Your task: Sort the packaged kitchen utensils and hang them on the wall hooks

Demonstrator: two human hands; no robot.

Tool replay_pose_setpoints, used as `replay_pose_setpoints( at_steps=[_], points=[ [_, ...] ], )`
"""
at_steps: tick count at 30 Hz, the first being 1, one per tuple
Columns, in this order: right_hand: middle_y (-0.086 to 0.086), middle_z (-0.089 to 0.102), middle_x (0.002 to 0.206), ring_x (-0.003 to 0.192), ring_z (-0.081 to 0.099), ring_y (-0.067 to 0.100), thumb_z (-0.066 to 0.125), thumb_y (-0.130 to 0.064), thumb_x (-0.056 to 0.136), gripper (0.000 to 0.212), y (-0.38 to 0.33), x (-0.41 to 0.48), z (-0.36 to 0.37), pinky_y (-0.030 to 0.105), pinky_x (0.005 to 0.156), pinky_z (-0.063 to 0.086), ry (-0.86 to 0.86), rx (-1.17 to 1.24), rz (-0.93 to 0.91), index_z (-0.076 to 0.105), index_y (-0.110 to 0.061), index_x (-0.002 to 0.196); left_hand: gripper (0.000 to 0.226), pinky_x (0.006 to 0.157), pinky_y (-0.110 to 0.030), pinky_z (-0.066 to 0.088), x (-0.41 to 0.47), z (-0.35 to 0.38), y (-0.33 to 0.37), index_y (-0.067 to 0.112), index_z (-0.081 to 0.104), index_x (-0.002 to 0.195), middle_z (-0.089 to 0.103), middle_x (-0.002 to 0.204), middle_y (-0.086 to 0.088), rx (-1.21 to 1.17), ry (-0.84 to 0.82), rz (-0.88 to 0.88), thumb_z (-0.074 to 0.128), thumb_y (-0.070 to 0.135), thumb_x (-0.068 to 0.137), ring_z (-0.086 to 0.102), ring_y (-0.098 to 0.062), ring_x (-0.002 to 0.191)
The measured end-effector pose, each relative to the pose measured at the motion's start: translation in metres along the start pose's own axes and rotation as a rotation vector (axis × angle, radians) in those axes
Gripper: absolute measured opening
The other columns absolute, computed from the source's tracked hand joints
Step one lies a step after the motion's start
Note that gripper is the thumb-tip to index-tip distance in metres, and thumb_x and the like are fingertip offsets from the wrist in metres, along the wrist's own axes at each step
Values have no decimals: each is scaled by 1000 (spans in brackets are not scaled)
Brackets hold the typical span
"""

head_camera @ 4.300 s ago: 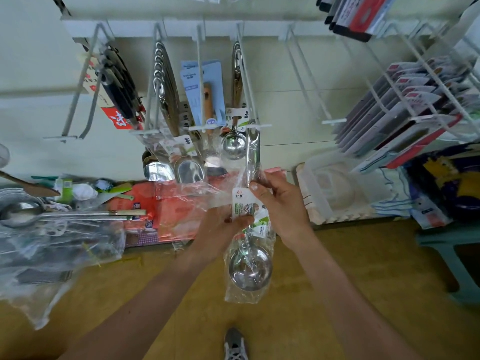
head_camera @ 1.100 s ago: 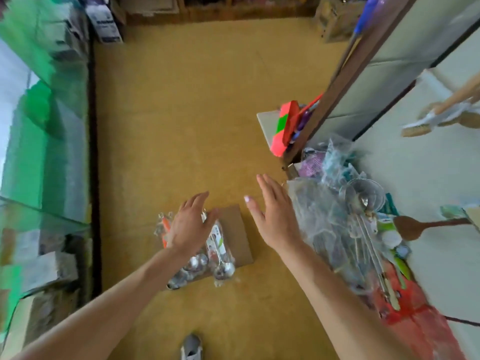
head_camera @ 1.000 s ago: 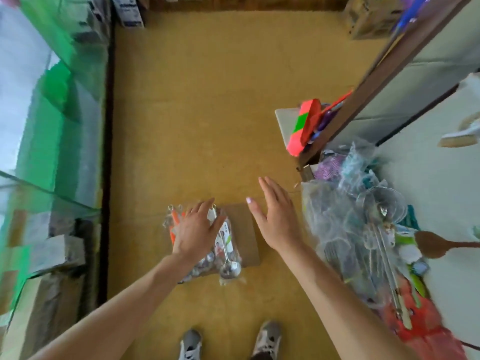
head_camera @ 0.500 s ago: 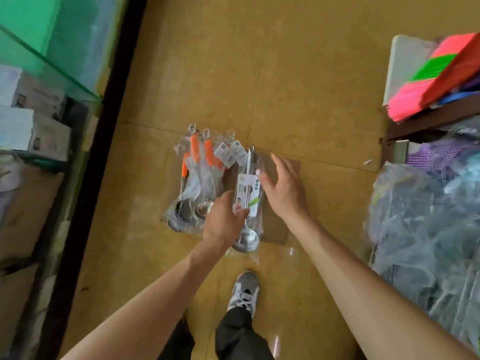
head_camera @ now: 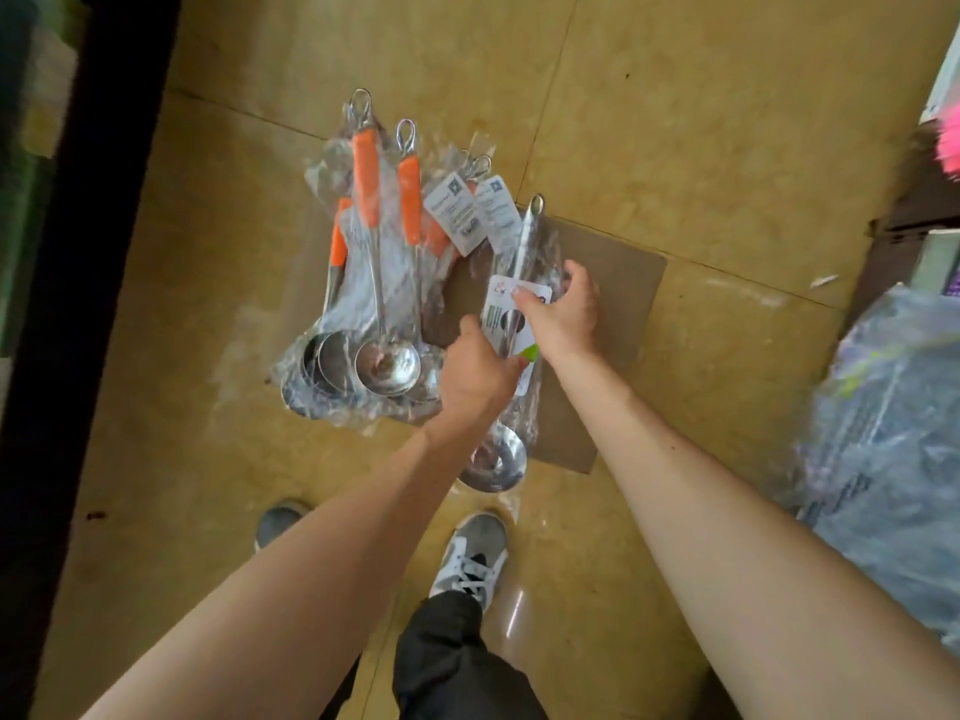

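Axis: packaged steel ladle (head_camera: 525,236) lies lengthwise, hanging loop far, bowl near.
Left hand (head_camera: 475,379): grips the shaft, bowl-side.
Right hand (head_camera: 563,314): pinches the shaft, loop-side, nearer the hanging end.

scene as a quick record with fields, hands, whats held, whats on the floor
left hand: grips the bagged steel ladle low on its shaft
right hand: grips that ladle at its label card
orange-handled ladles: bagged pile on the floor, left of the held ladle
cardboard sheet: flat on the floor, beneath the held ladle
wall hooks: not in view
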State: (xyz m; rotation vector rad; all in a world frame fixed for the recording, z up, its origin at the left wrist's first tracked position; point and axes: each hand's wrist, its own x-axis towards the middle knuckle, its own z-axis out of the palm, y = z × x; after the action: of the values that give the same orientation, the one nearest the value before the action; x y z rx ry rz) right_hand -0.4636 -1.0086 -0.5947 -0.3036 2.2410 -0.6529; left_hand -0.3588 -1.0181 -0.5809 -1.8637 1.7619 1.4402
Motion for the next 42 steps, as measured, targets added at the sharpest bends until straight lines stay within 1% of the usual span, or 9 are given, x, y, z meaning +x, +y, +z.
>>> replay_pose_setpoints(
  at_steps=[3,8,16,21,25,29,31,34,42],
  points=[
    [3,57,130,112,58,19,81,-26,77,74,4,5,2,32,98,47,-45,129,83,42,-16,139,37,69,-39,54,10,1,-4,9,52,100,62,88,-1,-172,-60,-86,80,19,78,63,-23,80],
    [5,71,105,95,68,20,82,-24,78,46,2,-1,-15,25,71,52,-211,277,144,62,-11,118,21,55,-27,56,2,-14,-6,5,67,97,73,85,-7,-484,-274,-161,78,6,79,72,-16,68],
    [6,72,105,85,66,11,80,-28,81,43,-20,-51,-64,19,66,45,-239,431,157,64,-10,117,19,64,-27,59,-53,-60,22,6,69,98,75,91,-8,-486,-417,-65,76,7,81,73,-18,80],
    [4,70,110,99,66,17,80,-30,81,48,-50,-98,-115,24,77,50,-154,538,125,63,-12,121,21,80,-36,59,-96,-95,68,7,69,100,75,89,-4,-382,-484,1,77,9,81,72,-17,83],
    [8,69,114,103,67,22,78,-27,82,48,-79,-139,-159,36,95,52,-94,598,47,61,-8,122,9,59,-22,57,-143,-123,110,8,65,87,67,58,10,-373,-535,91,72,4,84,65,-3,56],
    [8,61,133,117,61,24,80,-37,79,70,-101,-189,-201,39,102,49,23,606,-23,52,-6,135,7,60,-22,57,-197,-149,140,8,65,89,70,65,7,-327,-600,186,70,5,86,67,-6,61],
    [6,60,133,115,62,22,79,-33,81,62,-109,-222,-222,34,101,49,67,636,-45,55,-6,131,7,58,-20,56,-226,-160,150,7,65,91,71,67,5,-308,-631,212,70,4,86,68,-8,62],
    [0,71,108,100,69,24,78,-22,84,29,-114,-278,-252,20,78,52,152,702,-59,64,-21,108,7,50,-15,48,-275,-176,162,8,64,84,64,57,9,-228,-658,298,70,4,86,60,-5,54],
    [-8,67,91,84,64,10,78,-29,83,21,-98,-421,-319,14,72,45,411,770,-52,64,-20,96,10,48,-20,42,-392,-185,177,6,63,80,58,55,4,-57,-846,477,70,6,88,48,-11,50]
  ],
)
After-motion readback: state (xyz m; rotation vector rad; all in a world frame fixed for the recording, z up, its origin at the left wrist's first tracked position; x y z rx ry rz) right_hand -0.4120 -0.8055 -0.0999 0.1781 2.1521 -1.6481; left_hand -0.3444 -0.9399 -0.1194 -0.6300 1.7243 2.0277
